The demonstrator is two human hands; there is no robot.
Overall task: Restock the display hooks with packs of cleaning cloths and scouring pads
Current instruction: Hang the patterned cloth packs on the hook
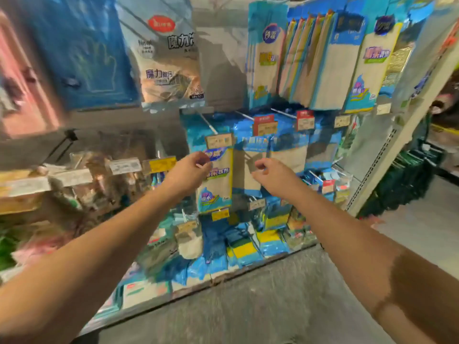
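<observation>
Both bare arms reach forward to the middle row of a shop display rack; the view is motion-blurred.

Left hand (191, 170): fingers curled against the upper left edge of a blue-and-beige plastic pack of cleaning cloths (218, 180), just under its price tag. Its grip looks closed on the pack's top edge, though blur hides the fingertips. The pack hangs upright from a white wire display hook (208, 125) that juts out from the back panel.

Right hand (268, 173): thumb and forefinger brought together in a narrow pinch, in front of the neighbouring beige cloth pack (250, 167). Whether the pinch actually holds that pack's edge, cannot tell.

Above: a dense row of taller beige cloth packs with blue headers (320, 60) on the top hooks, and a grey-white pack with a red oval logo (171, 58) to their left.

Below: yellow-and-green scouring pads in clear blue wrappers (246, 252) stacked along the bottom shelf edge, near the grey floor (285, 306).

Right of the rack: a white perforated upright panel (377, 165).
</observation>
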